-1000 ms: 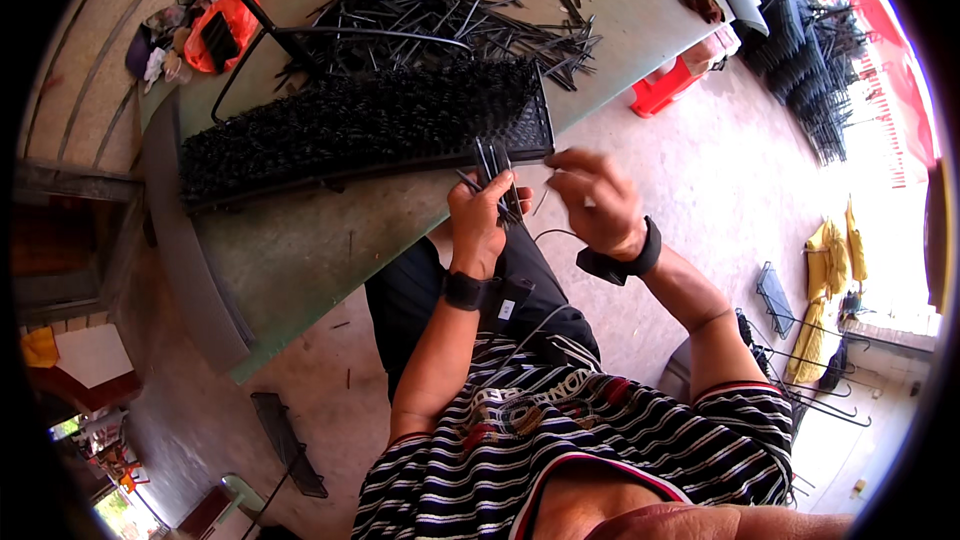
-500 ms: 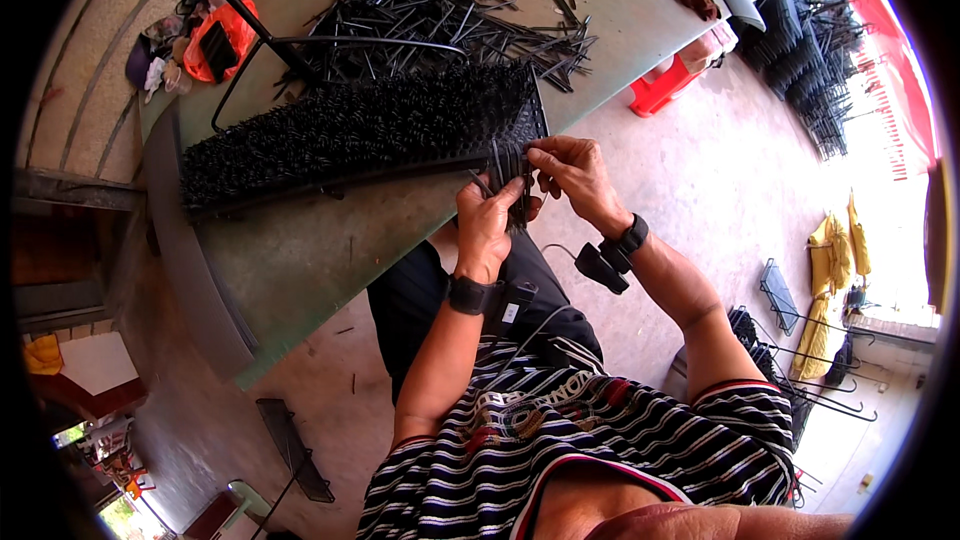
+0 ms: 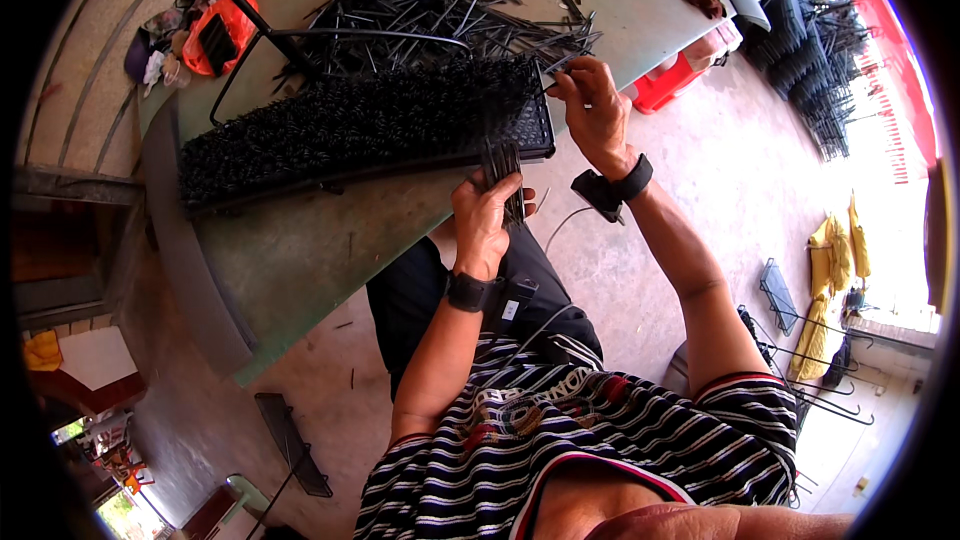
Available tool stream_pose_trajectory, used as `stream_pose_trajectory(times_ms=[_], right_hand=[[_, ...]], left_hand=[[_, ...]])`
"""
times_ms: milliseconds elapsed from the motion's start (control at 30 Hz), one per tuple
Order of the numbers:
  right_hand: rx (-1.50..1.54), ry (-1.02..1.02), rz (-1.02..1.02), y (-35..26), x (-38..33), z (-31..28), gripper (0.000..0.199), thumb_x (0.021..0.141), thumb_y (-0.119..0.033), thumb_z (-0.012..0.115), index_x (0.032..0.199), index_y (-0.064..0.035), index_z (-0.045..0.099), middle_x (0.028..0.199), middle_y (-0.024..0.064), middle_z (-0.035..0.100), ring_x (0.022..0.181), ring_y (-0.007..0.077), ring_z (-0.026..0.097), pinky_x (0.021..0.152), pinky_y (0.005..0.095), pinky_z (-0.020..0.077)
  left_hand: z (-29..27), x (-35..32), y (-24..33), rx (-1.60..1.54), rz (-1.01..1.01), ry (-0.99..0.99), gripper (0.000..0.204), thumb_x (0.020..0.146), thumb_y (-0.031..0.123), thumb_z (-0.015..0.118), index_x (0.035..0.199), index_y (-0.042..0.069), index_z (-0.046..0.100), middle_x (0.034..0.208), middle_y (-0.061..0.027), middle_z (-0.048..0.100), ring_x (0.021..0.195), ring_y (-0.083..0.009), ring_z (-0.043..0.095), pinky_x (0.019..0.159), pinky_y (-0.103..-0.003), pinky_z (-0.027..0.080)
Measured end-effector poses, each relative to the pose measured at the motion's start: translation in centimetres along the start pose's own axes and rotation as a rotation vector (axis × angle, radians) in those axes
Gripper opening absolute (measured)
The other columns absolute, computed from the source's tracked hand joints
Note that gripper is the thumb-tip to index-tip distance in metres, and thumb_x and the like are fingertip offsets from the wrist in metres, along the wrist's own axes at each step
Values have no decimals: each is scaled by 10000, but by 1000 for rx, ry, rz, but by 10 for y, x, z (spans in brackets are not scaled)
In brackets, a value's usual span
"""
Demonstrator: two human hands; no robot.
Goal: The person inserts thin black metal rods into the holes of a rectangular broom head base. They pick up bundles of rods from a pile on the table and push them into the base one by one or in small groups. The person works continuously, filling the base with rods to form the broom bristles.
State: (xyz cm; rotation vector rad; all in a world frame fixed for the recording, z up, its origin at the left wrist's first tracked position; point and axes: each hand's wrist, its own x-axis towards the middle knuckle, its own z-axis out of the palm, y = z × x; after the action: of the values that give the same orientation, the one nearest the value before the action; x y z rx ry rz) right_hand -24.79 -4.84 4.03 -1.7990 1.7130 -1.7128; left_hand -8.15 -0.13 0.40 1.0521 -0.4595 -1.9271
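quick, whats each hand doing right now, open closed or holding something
Left hand: closed, holding a bundle of thin black strips.
Right hand: fingers bent beside the bristly black block; whether it pinches a strip cannot be told.

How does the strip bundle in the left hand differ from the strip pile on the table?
The bundle is small; the pile is much larger. The bundle's strips lie roughly parallel; the pile's strips point many ways. The bundle is held in the left hand; the pile lies loose on the table. Both consist of thin, dark strips.
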Motion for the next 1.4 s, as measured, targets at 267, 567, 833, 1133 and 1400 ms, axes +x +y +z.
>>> stream_pose_trajectory(times_ms=[267, 567, 833, 1133, 1400], right_hand=[[-115, -120, -143, 4, 8, 3, 148, 846, -5, 591, 978, -20, 525, 725, 112, 614, 619, 195, 662, 520, 286, 497], [-481, -335, -305, 15, 10, 0, 62, 847, -70, 621, 881, -22, 603, 713, 119, 613, 557, 163, 622, 492, 309, 474], [59, -748, 532, -36, -17, -14, 169, 839, -153, 643, 794, 10, 645, 692, 50, 657, 502, 76, 574, 436, 219, 430], [307, -32, 319, -14, -5, -10, 189, 857, -13, 585, 1025, 17, 502, 791, 113, 669, 644, 139, 663, 541, 222, 502], [2, -54, 66, -4, -5, 2, 177, 862, -22, 578, 1021, -25, 501, 739, 131, 646, 653, 189, 672, 537, 265, 496]], left_hand=[[-2, 0, 0, -16, 21, 10, 96, 780, 0, 647, 861, 11, 597, 738, -68, 611, 584, -202, 628, 498, -319, 525], [0, -4, 3, -23, 32, 37, 100, 781, -9, 647, 868, 15, 604, 748, -61, 620, 590, -197, 629, 498, -313, 519], [7, -8, 2, -30, 64, 4, 117, 786, -7, 651, 891, 25, 611, 753, -86, 639, 611, -208, 643, 521, -322, 541], [3, -6, -3, -9, 50, 49, 78, 796, -7, 649, 859, 5, 604, 755, -57, 611, 616, -185, 623, 500, -303, 509], [1, -4, -3, -6, 38, 63, 59, 804, -11, 633, 846, 10, 598, 754, -57, 609, 623, -204, 636, 514, -314, 519]])
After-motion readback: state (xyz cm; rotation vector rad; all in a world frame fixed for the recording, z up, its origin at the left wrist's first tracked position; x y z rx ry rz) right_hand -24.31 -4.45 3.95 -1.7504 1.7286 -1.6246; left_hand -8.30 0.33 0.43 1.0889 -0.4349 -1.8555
